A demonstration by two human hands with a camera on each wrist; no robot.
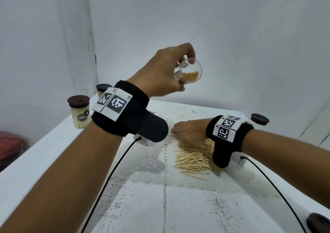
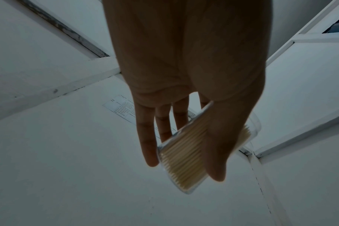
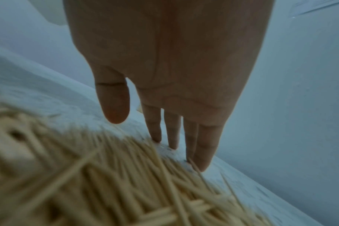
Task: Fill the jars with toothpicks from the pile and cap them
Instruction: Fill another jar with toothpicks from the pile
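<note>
My left hand (image 1: 171, 71) holds a clear uncapped jar (image 1: 189, 71) up in the air above the table, mouth tilted toward me, partly filled with toothpicks. In the left wrist view the thumb and fingers (image 2: 148, 143) wrap the jar (image 2: 184, 156). My right hand (image 1: 187, 130) lies flat on the lace cloth at the far edge of the toothpick pile (image 1: 194, 157). Its straight fingers (image 3: 203, 149) touch the cloth beside the pile (image 3: 126, 183) and hold nothing.
Two capped, filled jars (image 1: 79, 113) (image 1: 102, 89) stand at the table's far left. Loose dark caps lie at the far right (image 1: 259, 119) and near right corner (image 1: 317, 223). White walls close in behind. Cables run from both wristbands.
</note>
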